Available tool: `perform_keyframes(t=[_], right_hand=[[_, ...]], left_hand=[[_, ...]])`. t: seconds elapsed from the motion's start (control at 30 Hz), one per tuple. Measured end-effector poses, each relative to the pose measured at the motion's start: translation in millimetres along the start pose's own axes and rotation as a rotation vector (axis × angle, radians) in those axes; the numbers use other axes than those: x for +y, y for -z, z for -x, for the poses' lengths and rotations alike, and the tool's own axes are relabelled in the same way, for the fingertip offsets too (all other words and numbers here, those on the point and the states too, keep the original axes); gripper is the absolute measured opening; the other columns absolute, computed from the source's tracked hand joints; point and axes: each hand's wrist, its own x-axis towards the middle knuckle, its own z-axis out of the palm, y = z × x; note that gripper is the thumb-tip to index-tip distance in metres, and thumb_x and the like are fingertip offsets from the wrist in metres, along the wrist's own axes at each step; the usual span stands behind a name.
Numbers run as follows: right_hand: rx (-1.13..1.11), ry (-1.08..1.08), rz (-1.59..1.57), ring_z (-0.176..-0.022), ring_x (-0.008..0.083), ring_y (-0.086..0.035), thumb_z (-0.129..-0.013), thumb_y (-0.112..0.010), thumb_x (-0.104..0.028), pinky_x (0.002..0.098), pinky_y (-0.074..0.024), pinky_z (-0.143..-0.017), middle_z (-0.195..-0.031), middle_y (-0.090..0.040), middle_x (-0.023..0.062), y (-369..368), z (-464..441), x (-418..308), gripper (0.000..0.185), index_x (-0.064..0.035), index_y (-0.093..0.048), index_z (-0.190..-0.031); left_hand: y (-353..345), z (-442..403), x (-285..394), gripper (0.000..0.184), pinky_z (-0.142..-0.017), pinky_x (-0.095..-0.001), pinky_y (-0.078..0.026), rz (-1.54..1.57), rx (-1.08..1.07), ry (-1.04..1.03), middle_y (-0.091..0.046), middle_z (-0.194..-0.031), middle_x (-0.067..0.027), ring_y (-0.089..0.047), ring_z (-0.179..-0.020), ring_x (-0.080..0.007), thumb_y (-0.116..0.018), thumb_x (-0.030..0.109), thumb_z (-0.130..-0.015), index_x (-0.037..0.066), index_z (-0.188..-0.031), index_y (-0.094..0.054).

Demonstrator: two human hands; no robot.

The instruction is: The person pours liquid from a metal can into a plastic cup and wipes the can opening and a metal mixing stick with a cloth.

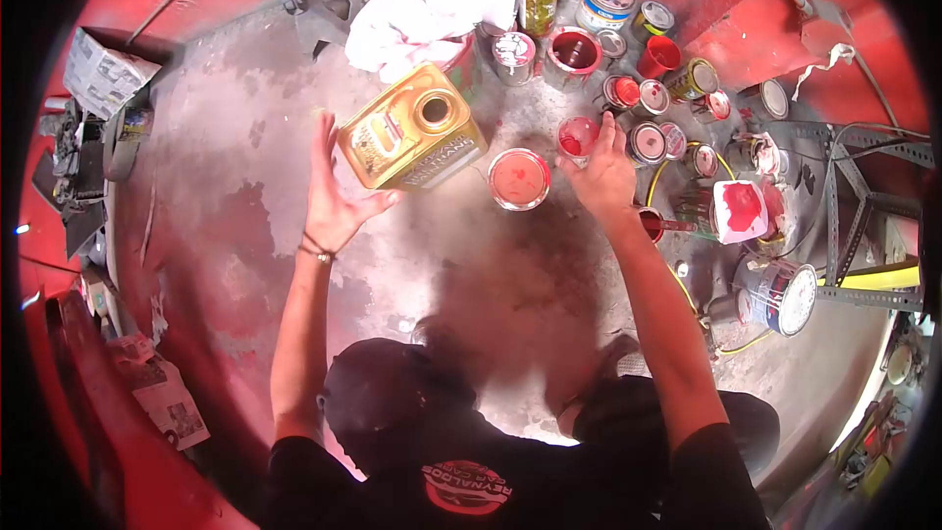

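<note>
In the head view, the left hand (pixel 334 204) is at 11 o'clock, palm spread and thumb apart from the fingers, beside a gold metal can (pixel 375 152). That can stands at 12 o'clock from the palm, its round mouth uncapped on the far right part of the top; whether the skin touches the metal I cannot tell.

The right hand (pixel 602 175) is between 1 and 2 o'clock, its thumb and fingers bent about the near and right sides of a red cup (pixel 577 135); I cannot tell whether they grip it.

Between the two, at 4 o'clock from the can, an open tin (pixel 518 180) holds reddish paint. The cup lies at 2 o'clock from this tin.

A white cloth (pixel 407 25) is bunched at 12 o'clock from the can. At 12 o'clock from the cup is a larger tin (pixel 574 57) with dark red inside, and beyond it, at 1 o'clock in the view, a blue-banded tin (pixel 608 5). A white-topped container (pixel 738 210) smeared with red is at 3 o'clock, near a yellow hose (pixel 684 287). Newspaper (pixel 162 397) lies at 8 o'clock on the stained floor (pixel 216 236).
</note>
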Motion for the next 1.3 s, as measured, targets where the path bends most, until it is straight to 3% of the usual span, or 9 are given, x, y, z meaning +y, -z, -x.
perform_keyframes(t=[0.07, 0.17, 0.3, 0.33, 0.43, 0.47, 0.83, 1.1, 1.3], right_hand=[[0.003, -0.054, -0.026, -0.121, 0.0451, -0.065, -0.08, -0.087, -0.041, 0.049, -0.0581, -0.097, -0.149, -0.049, 0.0271, -11.1, -3.4, 3.4, 0.104, 0.0011, -0.031, -0.156], [-0.001, -0.066, -0.06, -0.116, 0.0447, -0.067, -0.079, -0.087, -0.041, 0.0504, -0.0577, -0.094, -0.138, -0.058, 0.0249, -21.3, -7.6, 8.0, 0.092, -0.0022, -0.04, -0.149], [0.112, -0.03, -0.131, -0.112, 0.0416, -0.068, -0.078, -0.088, -0.04, 0.0515, -0.0566, -0.092, -0.127, -0.066, 0.0196, -9.1, 4.1, -3.2, 0.082, -0.0068, -0.047, -0.142], [0.137, -0.012, -0.145, -0.111, 0.0404, -0.069, -0.078, -0.088, -0.04, 0.0516, -0.0564, -0.092, -0.125, -0.067, 0.0184, 0.8, 9.7, -7.1, 0.081, -0.0076, -0.048, -0.142], [0.231, 0.083, -0.162, -0.108, 0.038, -0.07, -0.077, -0.088, -0.037, 0.0507, -0.0563, -0.09, -0.118, -0.069, 0.0158, 36.8, 22.6, -20.9, 0.078, -0.0087, -0.051, -0.14], [0.268, 0.123, -0.162, -0.106, 0.0374, -0.07, -0.077, -0.089, -0.036, 0.0501, -0.0564, -0.09, -0.116, -0.07, 0.015, 49.5, 25.2, -26.0, 0.077, -0.0089, -0.052, -0.139], [-0.017, 0.315, -0.279, -0.102, 0.0355, -0.072, -0.075, -0.087, -0.028, 0.0476, -0.0605, -0.083, -0.117, -0.069, 0.0138, 77.4, 80.3, -132.3, 0.068, -0.0106, -0.056, -0.133], [-0.048, 0.393, -0.265, -0.104, 0.0339, -0.072, -0.078, -0.085, -0.031, 0.0489, -0.0603, -0.084, -0.119, -0.069, 0.0143, 90.6, 101.4, -176.1, 0.066, -0.0086, -0.054, -0.132], [-0.143, 0.425, -0.335, -0.101, 0.033, -0.072, -0.08, -0.084, -0.029, 0.0478, -0.0586, -0.082, -0.113, -0.071, 0.0149, 99.4, 105.9, -205.2, 0.064, -0.0072, -0.054, -0.131]], left_hand=[[-3.6, 8.2, -32.1, 0.154, -0.127, -0.0544, -0.031, 0.006, 0.041, -0.09, -0.029, -0.166, -0.0208, -0.035, -0.153, -0.0349, -0.105, 0.031, -0.06, 0.005, -0.167, 0.002], [-21.6, 1.8, -53.2, 0.154, -0.126, -0.0506, -0.034, 0.215, 0.055, -0.078, -0.033, -0.164, -0.018, -0.038, -0.152, -0.0312, -0.105, 0.026, -0.06, 0.006, -0.167, 0.003], [-35.0, -14.2, -46.4, 0.141, -0.118, -0.0446, -0.048, 0.393, 0.065, -0.041, -0.042, -0.155, -0.0146, -0.049, -0.142, -0.0277, -0.104, 0.02, -0.063, 0.005, -0.165, -0.007], [-33.6, -15.1, -56.0, 0.126, -0.115, -0.0429, -0.051, 0.354, 0.08, -0.036, -0.049, -0.146, -0.0132, -0.053, -0.137, -0.0252, -0.104, 0.02, -0.062, 0.003, -0.157, -0.022], [-35.0, -12.9, -57.5, 0.113, -0.114, -0.0424, -0.052, 0.319, 0.117, -0.098, -0.053, -0.141, -0.0126, -0.055, -0.134, -0.0235, -0.104, 0.02, -0.063, 0.003, -0.147, -0.031], [-39.9, -12.1, -51.8, 0.108, -0.111, -0.0393, -0.052, 0.317, 0.165, -0.129, -0.055, -0.138, -0.012, -0.059, -0.127, -0.0224, -0.104, 0.028, -0.063, 0.0, -0.142, -0.037], [-5.1, 57.2, 7.4, 0.109, -0.107, -0.0401, -0.055, 0.256, 0.216, -0.125, -0.055, -0.137, -0.0128, -0.059, -0.128, -0.0227, -0.103, 0.022, -0.062, 0.0, -0.145, -0.035], [46.2, 108.7, 104.7, 0.106, -0.102, -0.0406, -0.055, -0.291, 0.316, -0.155, -0.066, -0.129, -0.0147, -0.067, -0.116, -0.0234, -0.1, 0.027, -0.056, 0.002, -0.142, -0.044], [68.9, 127.1, 148.7, 0.103, -0.098, -0.0449, -0.054, -0.637, 0.342, -0.211, -0.063, -0.126, -0.0151, -0.064, -0.114, -0.0352, -0.098, 0.027, -0.055, 0.003, -0.142, -0.047]])
